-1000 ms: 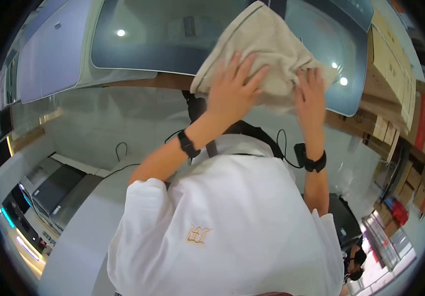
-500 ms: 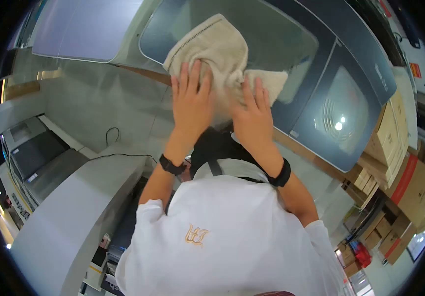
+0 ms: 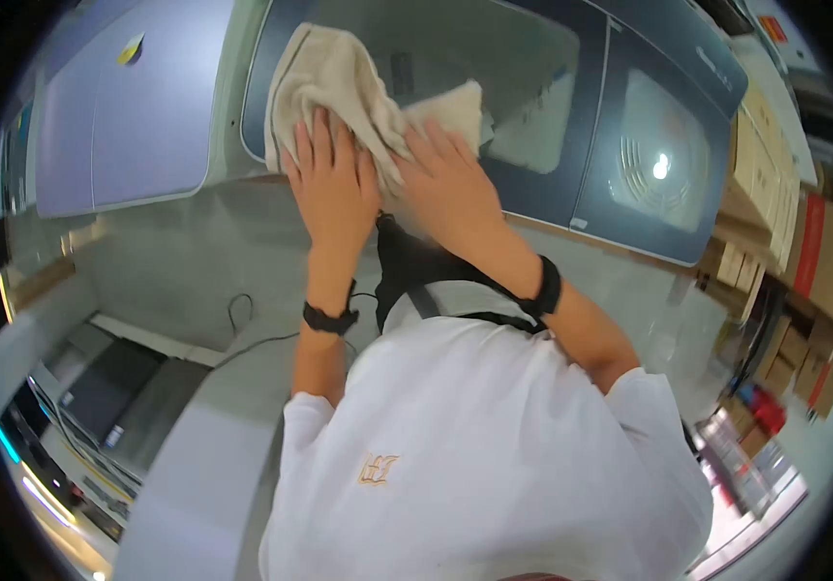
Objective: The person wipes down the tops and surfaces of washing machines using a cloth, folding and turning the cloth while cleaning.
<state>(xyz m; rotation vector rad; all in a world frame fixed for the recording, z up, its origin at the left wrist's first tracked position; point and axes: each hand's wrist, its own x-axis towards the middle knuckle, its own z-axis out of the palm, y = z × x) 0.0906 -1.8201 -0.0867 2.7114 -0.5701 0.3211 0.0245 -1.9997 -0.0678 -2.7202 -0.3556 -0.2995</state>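
A cream towel (image 3: 324,70) lies bunched on the dark, glossy top of a machine (image 3: 595,107) with a window-like panel. My left hand (image 3: 334,189) is pressed into the towel's left part, with its fingers bent into the folds. On the towel's right part, my right hand (image 3: 450,189) grips a gathered section, its fingers slightly blurred. A loose corner of the towel sticks out to the right beyond that hand. Both my wrists wear black bands.
To the left is a pale purple machine lid (image 3: 145,116) with a yellow sticker (image 3: 130,49). Cardboard boxes (image 3: 818,261) and wooden crates (image 3: 760,165) stand on the right. A black cable (image 3: 252,344) runs near a white cabinet (image 3: 198,436) and dark boxes (image 3: 136,387) at lower left.
Both hands and the towel have shifted left across the machine top. The towel is more bunched, and my right hand has come closer to my left. The camera view has turned.
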